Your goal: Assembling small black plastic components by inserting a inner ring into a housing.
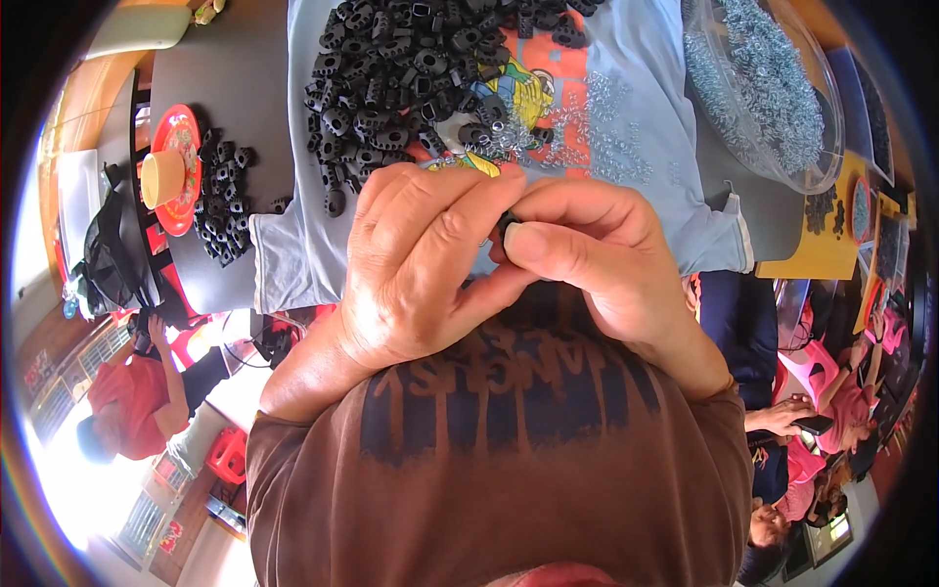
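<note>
In front of my chest both hands meet over a small black plastic cord lock (508, 223), mostly hidden by the fingers. My right hand (606, 245) pinches it between thumb and forefinger. My left hand (416, 259) is closed around its other side, with the fingertips touching the right hand's. Just beyond the hands, small metal springs (606, 127) lie scattered on a light blue T-shirt (641, 44) spread over the table. A large heap of black cord-lock parts (377, 88) covers the shirt's middle and left.
A clear plastic tub (831, 147) of springs stands at the far right. On the left are more black parts (227, 196), a red plate (181, 210) and a tan cup (162, 179). Other people sit at both sides; one person's hand holds a phone (814, 425).
</note>
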Demonstrator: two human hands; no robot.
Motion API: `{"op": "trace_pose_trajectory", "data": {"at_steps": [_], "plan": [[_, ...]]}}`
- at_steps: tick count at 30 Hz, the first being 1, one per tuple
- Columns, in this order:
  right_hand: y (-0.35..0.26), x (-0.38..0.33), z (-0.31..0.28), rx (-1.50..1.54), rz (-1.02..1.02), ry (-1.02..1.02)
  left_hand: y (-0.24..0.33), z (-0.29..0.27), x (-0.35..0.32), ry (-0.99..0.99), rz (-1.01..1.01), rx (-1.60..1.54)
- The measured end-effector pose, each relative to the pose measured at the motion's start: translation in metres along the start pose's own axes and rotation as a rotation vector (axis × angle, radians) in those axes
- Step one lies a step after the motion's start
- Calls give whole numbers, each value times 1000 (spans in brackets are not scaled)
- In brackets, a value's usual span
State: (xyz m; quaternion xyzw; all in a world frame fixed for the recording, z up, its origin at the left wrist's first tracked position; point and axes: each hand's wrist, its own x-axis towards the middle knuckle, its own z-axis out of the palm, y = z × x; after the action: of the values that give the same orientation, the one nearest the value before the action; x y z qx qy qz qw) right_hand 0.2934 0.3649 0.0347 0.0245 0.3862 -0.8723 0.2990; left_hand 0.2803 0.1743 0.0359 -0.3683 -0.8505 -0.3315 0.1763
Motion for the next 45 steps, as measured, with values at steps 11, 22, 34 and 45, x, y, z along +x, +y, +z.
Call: {"op": "trace_pose_trajectory", "data": {"at_steps": [11, 22, 34, 45], "plan": [[11, 1, -1, 20, -40, -4, -5, 1, -3, -18, 77, -10], [4, -2, 1, -10, -22, -27, -5, 0, -4, 38, 40, -103], [-7, -3, 6, -156, 27, 40, -3, -8, 1, -81, -2, -91], [-139, 83, -20, -184, -319, 137, -4, -18, -11, -18, -74, -142]]}}
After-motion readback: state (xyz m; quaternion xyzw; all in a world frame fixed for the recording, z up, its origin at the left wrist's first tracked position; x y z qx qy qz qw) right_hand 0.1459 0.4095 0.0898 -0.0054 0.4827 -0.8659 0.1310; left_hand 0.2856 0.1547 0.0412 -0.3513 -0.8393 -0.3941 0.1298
